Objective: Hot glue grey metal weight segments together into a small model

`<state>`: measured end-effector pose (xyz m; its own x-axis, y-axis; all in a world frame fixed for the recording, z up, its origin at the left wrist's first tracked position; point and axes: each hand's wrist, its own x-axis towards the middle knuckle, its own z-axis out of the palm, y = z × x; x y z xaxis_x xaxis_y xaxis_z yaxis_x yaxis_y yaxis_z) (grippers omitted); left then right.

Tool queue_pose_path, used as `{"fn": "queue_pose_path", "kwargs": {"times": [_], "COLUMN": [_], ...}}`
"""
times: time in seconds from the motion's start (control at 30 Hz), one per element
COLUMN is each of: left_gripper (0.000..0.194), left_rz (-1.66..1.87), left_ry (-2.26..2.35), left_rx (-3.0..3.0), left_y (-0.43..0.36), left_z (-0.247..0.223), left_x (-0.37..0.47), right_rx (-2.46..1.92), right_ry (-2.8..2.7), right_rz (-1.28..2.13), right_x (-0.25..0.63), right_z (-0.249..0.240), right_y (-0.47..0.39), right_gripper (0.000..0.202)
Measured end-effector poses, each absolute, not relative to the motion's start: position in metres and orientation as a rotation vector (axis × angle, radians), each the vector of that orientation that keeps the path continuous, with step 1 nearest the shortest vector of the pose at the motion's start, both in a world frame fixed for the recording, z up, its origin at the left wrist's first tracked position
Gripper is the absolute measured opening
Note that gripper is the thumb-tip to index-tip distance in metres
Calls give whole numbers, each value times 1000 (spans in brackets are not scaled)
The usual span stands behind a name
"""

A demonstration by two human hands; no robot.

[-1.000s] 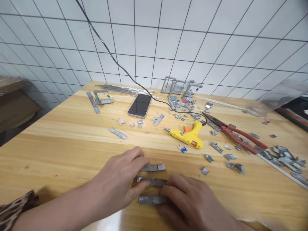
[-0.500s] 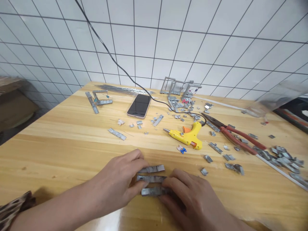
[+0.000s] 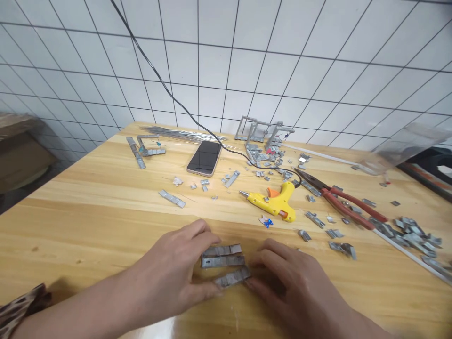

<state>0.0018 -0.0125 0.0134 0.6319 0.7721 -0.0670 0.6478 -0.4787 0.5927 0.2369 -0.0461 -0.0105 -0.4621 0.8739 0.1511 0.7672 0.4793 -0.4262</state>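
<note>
Three flat grey metal strips (image 3: 223, 262) lie side by side between the hands on the pale wooden table (image 3: 106, 212), the nearest one slanted. The left hand (image 3: 176, 266) is spread around them, fingers by the far strip's left end and thumb touching the near strip. The right hand (image 3: 294, 278) is curled at the near strip's right end; whether it pinches it, I cannot tell.

Clockwise from the strips, twelve towards the white tiled wall (image 3: 212, 61): a yellow glue gun with orange trigger (image 3: 273, 203) lies at one o'clock, with a small blue charm (image 3: 268, 222) just beside it on the near side. Red-handled pliers (image 3: 342, 200) lie at two among metal scraps, and a scrap heap (image 3: 416, 233) at three. A single grey strip (image 3: 172, 198) lies at ten, and a dark-screened phone (image 3: 205, 157) between eleven and twelve. A black cable (image 3: 183, 106) crosses the phone's corner, running to the glue gun.
</note>
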Motion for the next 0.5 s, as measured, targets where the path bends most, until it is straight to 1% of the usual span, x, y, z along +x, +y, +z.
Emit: {"fn": "queue_pose_path", "kwargs": {"times": [0.07,0.1,0.17,0.33,0.5], "left_gripper": [46,48,46,30,28], "left_rz": [254,238,229,292,286], "left_ry": [1127,1130,1124,1101,1075], "left_rx": [2268,2268,2279,2331,2318], "left_y": [-16,-17,-19,-18,-15], "left_z": [13,13,12,11,9], "left_x": [2,3,4,4,3], "right_rx": [-1361,-1348,-1333,-1293,-1294], "right_ry": [-2407,-2413,-2417,-2434,-2419], "right_rz": [424,422,413,379,346], "right_x": [236,236,234,233,232], "right_z": [-11,-11,-12,-15,-18], "right_y": [-46,-46,-46,-48,-47], "right_gripper": [6,6,6,11,12]}}
